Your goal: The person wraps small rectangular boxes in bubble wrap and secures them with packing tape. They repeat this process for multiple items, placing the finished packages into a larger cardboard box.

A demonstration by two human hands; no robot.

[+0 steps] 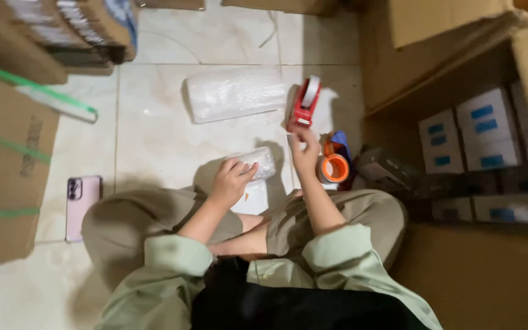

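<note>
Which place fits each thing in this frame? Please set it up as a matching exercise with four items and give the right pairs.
Things:
1. red handheld tape dispenser
2. pink smartphone
3. roll of clear bubble wrap
4. small bubble-wrapped parcel

Places:
A. under the left hand, over the lap
B. lying on the floor tiles far from the hands, beside a brown cardboard box
C. at the fingertips of the right hand
D. lying on the tiles beyond both hands, next to the dispenser

Pairs: 1-C, 2-B, 3-D, 4-A
</note>
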